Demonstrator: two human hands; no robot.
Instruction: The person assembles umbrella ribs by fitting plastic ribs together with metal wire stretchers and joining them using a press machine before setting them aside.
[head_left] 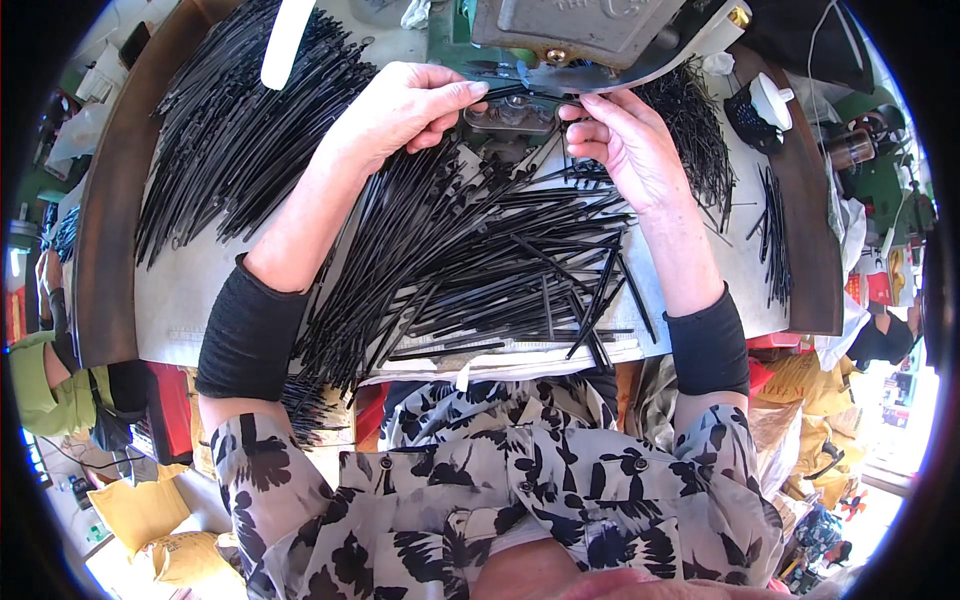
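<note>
A thin black strap (545,96) stretches sideways under the head of a sewing machine (580,35). Thumb and forefinger of my left hand (400,112) pinch its left end. On the other side, my right hand (635,145) pinches it near the right end, with the other fingers curled loosely. The middle part passes close to the needle area, partly hidden by the machine head. Below my hands, a loose heap of long black straps (430,240) spreads over the table toward my body.
More black straps (250,125) form a large pile at the left, and a tangled black pile (695,130) lies behind my right hand. A few straps (772,240) sit near the right edge. A black basket (750,118) holds something white. Raised brown borders (110,210) flank the table.
</note>
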